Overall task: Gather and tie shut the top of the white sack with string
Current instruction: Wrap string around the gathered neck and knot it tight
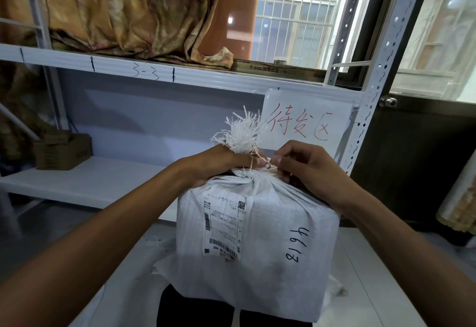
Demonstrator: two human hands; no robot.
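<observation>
A white woven sack [278, 228] stands in front of me, boxy and full, with a shipping label and handwritten black numbers on its side. Its top is gathered into a tight neck, and the frayed white edge [242, 133] fans out above. My left hand [219, 164] is wrapped around the neck from the left. My right hand [304, 164] pinches a thin pale string [262, 165] just right of the neck. The string runs around the gathered neck between my two hands.
A white metal shelf [85, 185] stands behind the sack, with a cardboard box [61, 150] at its left. A paper sign with red writing [306, 123] hangs on the rack. A perforated upright post [371, 94] rises at the right, a dark door beyond it.
</observation>
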